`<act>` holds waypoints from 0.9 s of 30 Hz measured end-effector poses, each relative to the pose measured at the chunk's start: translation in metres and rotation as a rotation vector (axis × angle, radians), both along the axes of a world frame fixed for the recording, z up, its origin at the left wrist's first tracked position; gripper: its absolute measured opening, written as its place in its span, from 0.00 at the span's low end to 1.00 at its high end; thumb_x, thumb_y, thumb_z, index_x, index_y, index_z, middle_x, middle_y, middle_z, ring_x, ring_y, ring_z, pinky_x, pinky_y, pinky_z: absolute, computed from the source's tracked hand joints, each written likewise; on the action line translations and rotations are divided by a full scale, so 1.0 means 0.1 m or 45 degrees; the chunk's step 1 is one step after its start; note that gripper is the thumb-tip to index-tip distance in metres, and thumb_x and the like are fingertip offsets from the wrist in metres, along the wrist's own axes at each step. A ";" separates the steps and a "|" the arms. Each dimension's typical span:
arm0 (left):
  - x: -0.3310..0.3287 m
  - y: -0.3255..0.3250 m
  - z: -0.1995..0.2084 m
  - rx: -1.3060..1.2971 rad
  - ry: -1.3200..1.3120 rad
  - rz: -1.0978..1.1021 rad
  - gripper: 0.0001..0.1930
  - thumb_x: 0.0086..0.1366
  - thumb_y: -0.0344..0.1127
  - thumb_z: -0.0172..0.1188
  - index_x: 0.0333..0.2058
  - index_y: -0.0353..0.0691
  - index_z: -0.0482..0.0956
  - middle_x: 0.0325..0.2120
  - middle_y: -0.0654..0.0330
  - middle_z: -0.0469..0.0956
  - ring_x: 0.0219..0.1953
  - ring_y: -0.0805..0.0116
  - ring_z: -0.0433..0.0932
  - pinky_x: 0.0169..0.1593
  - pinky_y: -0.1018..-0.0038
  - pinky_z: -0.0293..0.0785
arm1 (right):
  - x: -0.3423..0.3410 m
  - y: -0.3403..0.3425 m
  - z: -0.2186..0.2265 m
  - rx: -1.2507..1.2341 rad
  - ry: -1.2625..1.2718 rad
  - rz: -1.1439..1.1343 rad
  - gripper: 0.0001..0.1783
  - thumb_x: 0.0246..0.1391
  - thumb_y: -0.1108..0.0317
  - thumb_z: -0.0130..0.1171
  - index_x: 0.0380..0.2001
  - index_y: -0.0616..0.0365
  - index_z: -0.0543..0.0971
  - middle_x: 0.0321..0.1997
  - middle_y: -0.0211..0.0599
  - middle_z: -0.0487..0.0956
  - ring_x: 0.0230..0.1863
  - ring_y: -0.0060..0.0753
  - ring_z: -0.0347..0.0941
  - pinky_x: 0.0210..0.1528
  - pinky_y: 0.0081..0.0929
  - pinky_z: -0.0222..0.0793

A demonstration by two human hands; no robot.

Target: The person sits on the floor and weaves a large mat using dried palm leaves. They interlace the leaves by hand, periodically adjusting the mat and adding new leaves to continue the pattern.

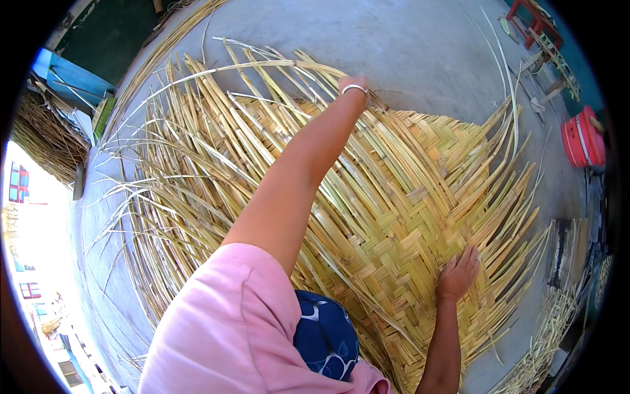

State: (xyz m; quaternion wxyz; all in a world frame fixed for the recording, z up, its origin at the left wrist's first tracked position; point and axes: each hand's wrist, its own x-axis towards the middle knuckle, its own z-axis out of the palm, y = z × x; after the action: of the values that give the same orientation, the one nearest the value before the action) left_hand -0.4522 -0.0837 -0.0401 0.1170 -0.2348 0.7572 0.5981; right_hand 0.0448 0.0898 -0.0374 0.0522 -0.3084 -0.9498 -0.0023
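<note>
Bamboo strips, pale yellow and green, are plaited into a large herringbone mat (407,197) that lies flat on a grey concrete floor (407,46) and covers most of it. The finished weave fills the middle and the near right part of the floor; toward the far left edge the mat breaks up into long loose strips (197,131) that fan outward, unwoven.

The left hand (354,85) is stretched far forward, a thin bangle (355,88) on its wrist, and reaches into the loose strips at the far edge of the weave. Its fingers are hidden behind the wrist, so I cannot tell whether its grip is closed on a strip or open. The right hand (459,272) lies flat on the woven part near the near right corner of the mat, fingers spread wide, palm pressing on the strips and holding nothing.

A pink sleeve (223,328) covers the left shoulder, with dark blue patterned cloth (325,335) just beside it. A red plastic container (583,139) stands on the floor near its right edge, well apart from the mat, with a red frame (533,23) at the far right corner. More loose strips (551,328) lie along the near right edge.
</note>
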 end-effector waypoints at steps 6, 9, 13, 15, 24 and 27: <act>-0.75 -0.54 -0.12 0.231 -0.041 0.284 0.23 0.59 0.46 0.58 0.48 0.37 0.68 0.35 0.47 0.77 0.32 0.56 0.76 0.35 0.62 0.73 | -0.07 -0.05 -0.04 -0.025 0.045 0.059 0.29 0.58 0.61 0.45 0.62 0.57 0.59 0.68 0.41 0.56 0.66 0.47 0.51 0.67 0.41 0.42; -0.59 -0.57 0.35 0.650 -0.034 0.244 0.17 0.61 0.44 0.58 0.42 0.37 0.69 0.18 0.54 0.76 0.16 0.64 0.72 0.17 0.72 0.64 | 0.00 0.02 -0.02 0.001 0.054 0.035 0.30 0.58 0.61 0.46 0.62 0.57 0.59 0.67 0.42 0.57 0.66 0.48 0.51 0.67 0.42 0.43; -0.59 -0.80 0.60 0.575 0.175 0.289 0.14 0.61 0.44 0.58 0.27 0.36 0.75 0.20 0.53 0.77 0.16 0.65 0.73 0.16 0.75 0.64 | -0.02 0.00 -0.03 0.013 0.038 0.042 0.30 0.57 0.62 0.46 0.62 0.58 0.59 0.67 0.41 0.57 0.65 0.49 0.52 0.67 0.42 0.43; -0.82 -0.97 0.62 0.705 0.351 0.598 0.16 0.62 0.46 0.56 0.26 0.36 0.77 0.26 0.50 0.79 0.22 0.62 0.77 0.22 0.73 0.70 | -0.03 -0.03 -0.04 0.000 0.042 0.047 0.30 0.57 0.62 0.46 0.62 0.57 0.59 0.67 0.41 0.57 0.65 0.50 0.52 0.67 0.42 0.43; -1.20 -1.56 1.67 -1.849 0.494 -0.596 0.14 0.61 0.38 0.50 0.40 0.38 0.78 0.39 0.55 0.78 0.43 0.60 0.75 0.40 0.65 0.72 | 0.00 -0.08 -0.04 -0.029 -0.005 0.007 0.31 0.56 0.62 0.47 0.62 0.56 0.59 0.67 0.41 0.56 0.66 0.51 0.50 0.67 0.42 0.42; -0.61 -0.93 2.18 -0.235 1.146 0.068 0.11 0.61 0.35 0.50 0.41 0.41 0.76 0.38 0.54 0.79 0.38 0.61 0.79 0.33 0.66 0.75 | -0.01 -0.06 -0.04 -0.064 -0.057 0.017 0.31 0.56 0.61 0.48 0.62 0.58 0.58 0.67 0.43 0.56 0.66 0.51 0.49 0.67 0.42 0.42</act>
State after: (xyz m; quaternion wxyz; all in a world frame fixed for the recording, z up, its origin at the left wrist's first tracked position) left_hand -0.5136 -0.1770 0.1783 -0.2604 0.0195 0.7765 0.5735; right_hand 0.0440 0.0834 -0.0414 0.0232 -0.3030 -0.9526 0.0151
